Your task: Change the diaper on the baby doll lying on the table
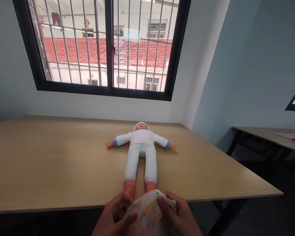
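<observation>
Both hands are at the table's front edge, low in the picture. My right hand [178, 211] pinches the upper right of a thin, whitish, crinkled item with coloured print [149, 213]; it looks like soft plastic, but its exact kind is unclear. Along its left side, my left hand [118, 213] is closed, thumb against the item. Just beyond lies a baby doll [142, 141] on its back, arms spread and legs toward me. It wears a white suit with blue cuffs and a white cap. My hands and the item partly cover the doll's feet.
The doll rests on a wide wooden table [64, 164] pushed against the wall. Behind it is a barred window [110, 49] with a dark frame. To the right stands another table [262, 134] with a pink item [291, 136] on it.
</observation>
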A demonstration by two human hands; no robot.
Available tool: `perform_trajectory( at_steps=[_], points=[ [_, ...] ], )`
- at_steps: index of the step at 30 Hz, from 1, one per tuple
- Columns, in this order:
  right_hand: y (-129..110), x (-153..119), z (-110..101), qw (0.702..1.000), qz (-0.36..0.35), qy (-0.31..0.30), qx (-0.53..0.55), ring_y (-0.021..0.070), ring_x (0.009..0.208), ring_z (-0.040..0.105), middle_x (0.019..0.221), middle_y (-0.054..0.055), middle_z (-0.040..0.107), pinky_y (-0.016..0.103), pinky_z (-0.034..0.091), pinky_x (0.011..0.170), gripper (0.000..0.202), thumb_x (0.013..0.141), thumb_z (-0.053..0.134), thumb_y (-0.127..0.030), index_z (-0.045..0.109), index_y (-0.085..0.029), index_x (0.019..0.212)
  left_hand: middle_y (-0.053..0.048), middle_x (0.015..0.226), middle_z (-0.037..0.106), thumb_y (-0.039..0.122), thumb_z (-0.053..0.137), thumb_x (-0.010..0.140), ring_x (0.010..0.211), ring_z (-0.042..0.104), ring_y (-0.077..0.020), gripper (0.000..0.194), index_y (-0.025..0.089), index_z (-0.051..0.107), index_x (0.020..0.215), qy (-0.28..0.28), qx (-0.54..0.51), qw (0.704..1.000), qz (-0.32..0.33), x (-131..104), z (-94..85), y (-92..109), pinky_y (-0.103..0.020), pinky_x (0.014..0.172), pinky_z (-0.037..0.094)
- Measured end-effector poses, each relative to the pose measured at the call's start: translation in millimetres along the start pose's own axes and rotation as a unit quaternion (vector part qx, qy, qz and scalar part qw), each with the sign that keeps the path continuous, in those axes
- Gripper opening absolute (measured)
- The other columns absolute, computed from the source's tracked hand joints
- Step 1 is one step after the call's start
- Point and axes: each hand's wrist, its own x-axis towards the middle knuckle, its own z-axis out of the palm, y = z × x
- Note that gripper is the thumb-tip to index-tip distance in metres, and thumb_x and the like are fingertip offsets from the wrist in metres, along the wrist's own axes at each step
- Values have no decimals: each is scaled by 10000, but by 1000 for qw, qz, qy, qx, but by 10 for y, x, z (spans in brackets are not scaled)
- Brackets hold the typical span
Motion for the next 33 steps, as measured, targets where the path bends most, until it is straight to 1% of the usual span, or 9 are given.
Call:
perform_trajectory(
  at_steps=[5,11,15,18,20,22,25,28,33],
  points=[
    [-6,43,7,996,3,68,62,151,627,540,670,28,623,231,444,571,502,723,714,-634,695,-133,741,-41,854,661,391,889,587,809,611,-175,416,148,623,797,-45,-13,999,-23,43,-152,-72,-240,709,473],
    [-45,17,64,994,13,38,99,206,722,646,759,46,707,274,514,666,516,753,691,-635,732,-138,882,-10,708,635,422,867,620,660,556,-124,379,152,623,729,58,15,998,-15,9,-197,-13,-207,616,446],
    [-20,2,102,995,-7,22,92,232,815,683,877,70,734,298,543,727,512,823,629,-614,712,-135,984,3,674,619,447,869,606,631,544,-114,406,157,607,716,80,5,997,-14,0,-205,8,-194,588,440],
    [41,-20,105,995,-61,79,6,236,916,686,1010,87,726,311,560,771,461,869,610,-546,670,-162,1117,-9,738,642,472,850,630,682,574,-128,410,160,612,747,91,-5,996,-18,-7,-205,25,-206,628,463],
    [83,-51,110,967,-155,169,-114,243,1006,661,1097,92,700,349,554,843,407,867,649,-463,648,-198,1176,0,726,626,482,849,627,685,569,-124,419,160,605,736,104,-6,994,-18,-22,-185,54,-202,637,463],
    [100,-98,138,907,-270,222,-235,238,1038,638,1096,82,684,378,537,891,317,864,677,-370,669,-238,1151,10,714,610,481,841,644,681,556,-113,414,160,595,733,114,-7,993,-23,-47,-147,93,-190,630,452],
    [68,-177,239,841,-387,184,-330,201,947,650,972,50,678,348,542,843,170,878,672,-275,710,-275,1045,16,726,613,469,826,674,669,546,-98,405,167,570,752,111,-21,993,-33,-89,-73,142,-182,628,449],
    [27,-224,369,823,-417,141,-359,179,875,656,920,30,676,332,533,798,124,895,655,-234,706,-271,1002,10,750,637,477,816,687,667,574,-105,418,178,551,809,84,-46,994,-48,-113,-10,150,-189,621,461],
    [54,-229,487,830,-397,114,-375,175,860,636,915,23,675,337,496,784,88,925,623,-241,680,-247,992,33,662,614,529,804,680,550,526,-80,480,195,523,880,68,-44,995,-62,-128,38,105,-163,515,406]
  ],
)
